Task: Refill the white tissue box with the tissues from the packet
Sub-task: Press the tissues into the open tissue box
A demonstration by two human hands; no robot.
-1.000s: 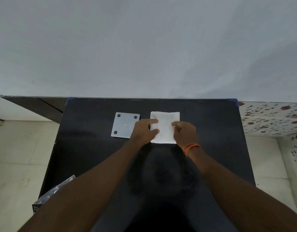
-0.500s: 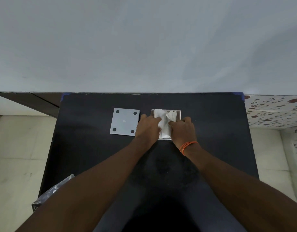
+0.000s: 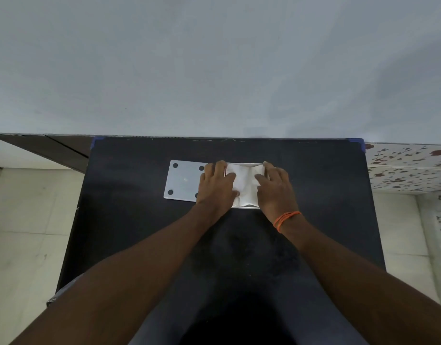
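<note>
A black table (image 3: 144,232) stands against a pale wall (image 3: 214,66). Toward the table's far edge sits the white tissue box (image 3: 246,207), open at the top, its rim showing along the near side. Just left of the box lies a flat white panel (image 3: 182,180) with four dark dots. The left hand (image 3: 218,185) and right hand (image 3: 276,188) lie flat, fingers spread, on either side of the box, pressing the crumpled white tissues (image 3: 244,183) down inside it. An orange thread band (image 3: 285,219) circles the right wrist.

The white tissue box (image 3: 246,207) sits open-side up on the black counter (image 3: 314,185), filled with crumpled white tissues (image 3: 244,181); its flat white lid (image 3: 182,180) lies just beside it.
</note>
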